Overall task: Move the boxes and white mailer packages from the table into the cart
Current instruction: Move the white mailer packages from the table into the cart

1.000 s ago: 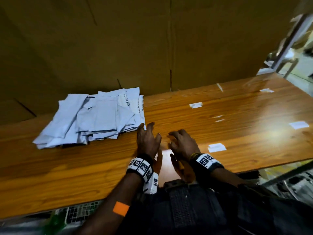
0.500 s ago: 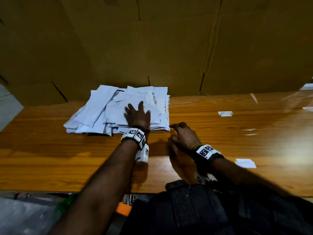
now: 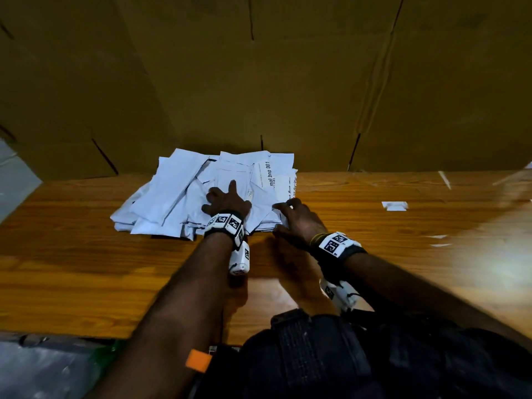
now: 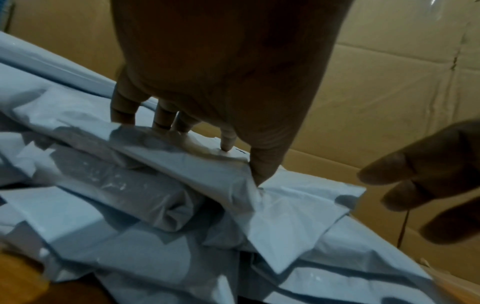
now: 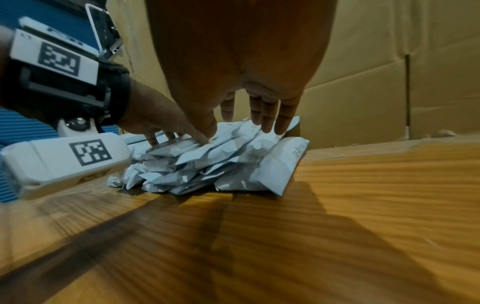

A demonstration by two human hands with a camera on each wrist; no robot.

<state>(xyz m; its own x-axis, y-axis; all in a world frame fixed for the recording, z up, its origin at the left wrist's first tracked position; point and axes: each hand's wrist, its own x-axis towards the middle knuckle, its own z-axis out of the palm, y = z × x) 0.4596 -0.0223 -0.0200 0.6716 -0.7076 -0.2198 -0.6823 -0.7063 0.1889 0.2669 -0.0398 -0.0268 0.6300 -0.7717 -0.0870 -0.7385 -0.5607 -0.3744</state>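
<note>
Wood-grain counter (image 3: 86,269) underfoot of everything here, glossy and streaked with light, a few small white paper scraps (image 3: 395,205) lying off to the right, and a wall of flattened brown cardboard (image 3: 288,82) standing right behind it. Up against that cardboard sits the heap of white mailer packages (image 3: 172,194), overlapping every which way. The left hand (image 3: 227,201) is planted on top, its grip spread, fingers straight and pressing down. The right hand (image 3: 299,220) is at the heap's right edge, fingers extended and relaxed, grip loose and unclosed. The left wrist view shows what the head view cannot: left fingertips (image 4: 226,147) denting the crumpled plastic, nothing pinched. The right wrist view adds the heap's thickness, several layers deep, and right fingers (image 5: 267,123) hanging just over the top mailer.
</note>
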